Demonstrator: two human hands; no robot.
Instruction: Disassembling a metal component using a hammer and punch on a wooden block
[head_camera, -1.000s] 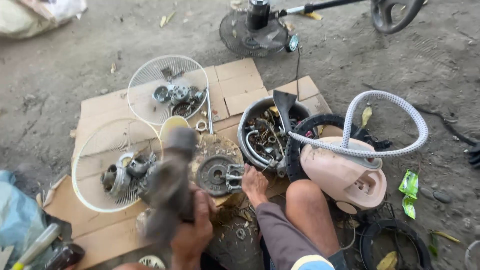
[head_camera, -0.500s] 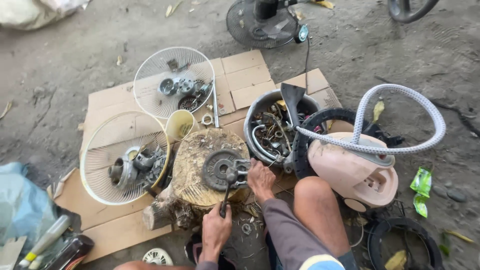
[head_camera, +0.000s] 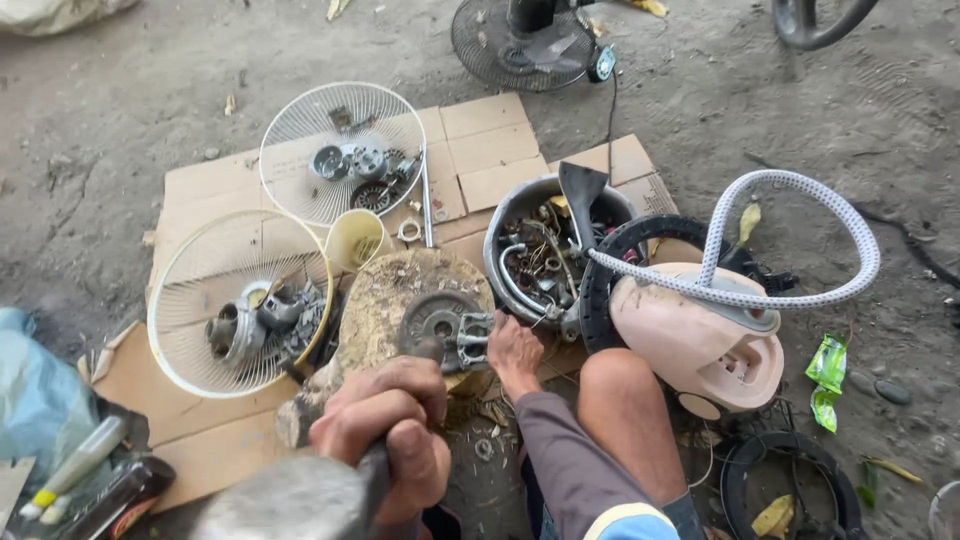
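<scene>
On the wooden block (head_camera: 385, 300), atop flattened cardboard (head_camera: 480, 160), lay the round motor part (head_camera: 437, 318); my right hand (head_camera: 513, 352) gripped its metal bracket (head_camera: 473, 340), while my left hand (head_camera: 388, 435) was clenched around a hammer (head_camera: 300, 495) handle, beside two fan grilles (head_camera: 235, 300) holding parts

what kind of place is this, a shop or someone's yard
Probably an outdoor scrap or repair spot on bare ground, not a fitted shop: flattened cardboard serves as the work surface, with fan guards holding motor parts and a basin of metal scraps around a wooden block.
</scene>
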